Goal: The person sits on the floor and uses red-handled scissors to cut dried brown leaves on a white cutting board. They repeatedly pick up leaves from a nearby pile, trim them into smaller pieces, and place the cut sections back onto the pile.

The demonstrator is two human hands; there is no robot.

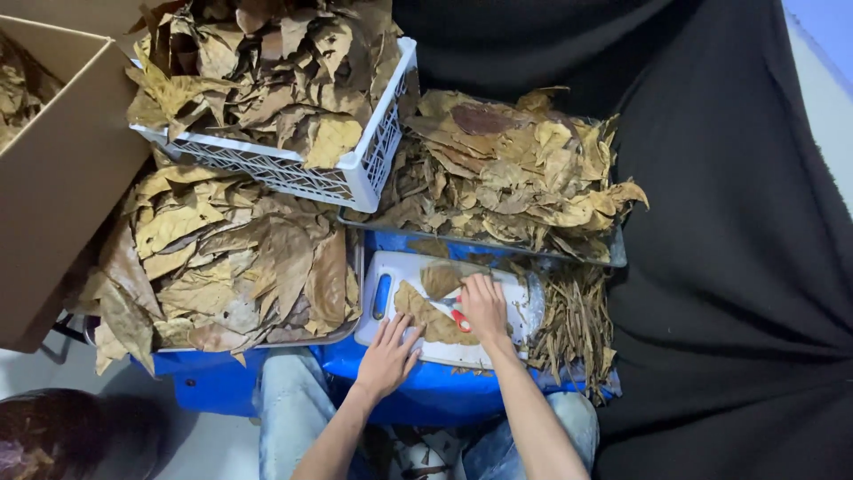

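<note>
My left hand (389, 354) lies flat, fingers spread, pressing on the near end of a dry brown leaf (425, 316) that rests on a white cutting board (391, 267) with a blue handle slot. My right hand (485, 307) grips red-handled scissors (458, 316) over the same leaf. A second smaller brown leaf (441, 277) sits on the board just beyond. The scissor blades are mostly hidden under my right hand.
A white plastic crate (355, 173) heaped with dry leaves stands at the back. Metal trays of leaves (222, 253) lie left and at the right (515, 173). Cut stems (576, 324) pile beside the board. A cardboard box (62, 169) is far left; black cloth (737, 267) is right.
</note>
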